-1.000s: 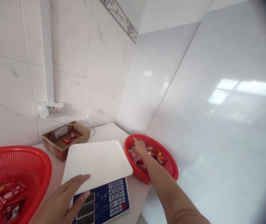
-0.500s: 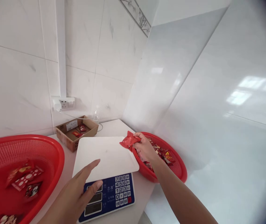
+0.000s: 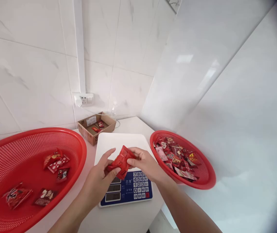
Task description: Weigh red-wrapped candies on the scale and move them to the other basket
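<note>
Above the digital scale, a red snack packet is held between both hands. My left hand pinches its left side, thumb in front. My right hand grips its right side with the thumb pressed on the wrapper. The scale has a white pan and a blue keypad panel, partly hidden by my hands. To the right, a red basket is heaped with red and pink snack packets. At the left, a larger red basket has several packets scattered on its bottom.
A cardboard box with a few small red packets stands behind the scale. Beside it are a clear plastic bottle and a white cable running to a wall socket. Tiled walls close off the back and right of the white table.
My right hand has brought the red packet from the right basket's edge to in front of the scale pan. My left hand has closed on it too. The view has shifted.
</note>
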Available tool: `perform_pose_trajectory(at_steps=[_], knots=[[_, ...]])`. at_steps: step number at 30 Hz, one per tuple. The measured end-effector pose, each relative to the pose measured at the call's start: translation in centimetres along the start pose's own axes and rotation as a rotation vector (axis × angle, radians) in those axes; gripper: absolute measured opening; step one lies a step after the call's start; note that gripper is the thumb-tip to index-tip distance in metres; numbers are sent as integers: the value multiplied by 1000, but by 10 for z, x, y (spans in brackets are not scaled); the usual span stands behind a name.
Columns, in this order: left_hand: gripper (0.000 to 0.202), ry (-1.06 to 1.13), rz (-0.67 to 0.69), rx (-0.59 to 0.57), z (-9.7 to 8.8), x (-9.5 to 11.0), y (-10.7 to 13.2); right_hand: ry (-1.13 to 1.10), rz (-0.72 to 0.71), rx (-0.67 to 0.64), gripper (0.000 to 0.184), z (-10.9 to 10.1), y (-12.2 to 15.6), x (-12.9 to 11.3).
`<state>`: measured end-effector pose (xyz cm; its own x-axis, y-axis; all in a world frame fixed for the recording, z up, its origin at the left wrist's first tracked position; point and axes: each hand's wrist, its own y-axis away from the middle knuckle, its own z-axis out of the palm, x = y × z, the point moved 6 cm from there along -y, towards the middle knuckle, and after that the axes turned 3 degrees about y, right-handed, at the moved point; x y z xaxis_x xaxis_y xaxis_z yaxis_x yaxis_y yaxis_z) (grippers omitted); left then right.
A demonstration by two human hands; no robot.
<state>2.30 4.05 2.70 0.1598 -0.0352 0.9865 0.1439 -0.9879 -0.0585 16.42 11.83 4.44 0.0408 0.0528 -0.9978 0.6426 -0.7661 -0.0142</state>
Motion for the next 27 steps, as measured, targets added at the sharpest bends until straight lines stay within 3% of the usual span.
perform_pose_trajectory(at_steps=[3,5,6,10,15,18,24,27], knots=[[59,-207,60,108,-8,-2,-2,195,-114,209,24,-18,-3,-8],[58,-278,118,186,-15,-1,-3,328,-216,358,25,-27,1,-14],[58,-295,138,210,-18,-1,-3,395,-241,358,28,-27,2,-15],[53,-307,185,260,-27,3,-2,630,-211,139,35,-20,7,1],[56,-340,145,257,-29,3,-3,881,-28,161,53,-38,1,34],[58,-382,137,229,-27,1,-4,987,25,130,58,-37,-14,46],[61,-468,171,219,-26,-4,-8,983,-40,19,53,-18,-23,34],[62,-488,122,226,-29,-11,-12,970,-77,122,54,-44,-10,21]])
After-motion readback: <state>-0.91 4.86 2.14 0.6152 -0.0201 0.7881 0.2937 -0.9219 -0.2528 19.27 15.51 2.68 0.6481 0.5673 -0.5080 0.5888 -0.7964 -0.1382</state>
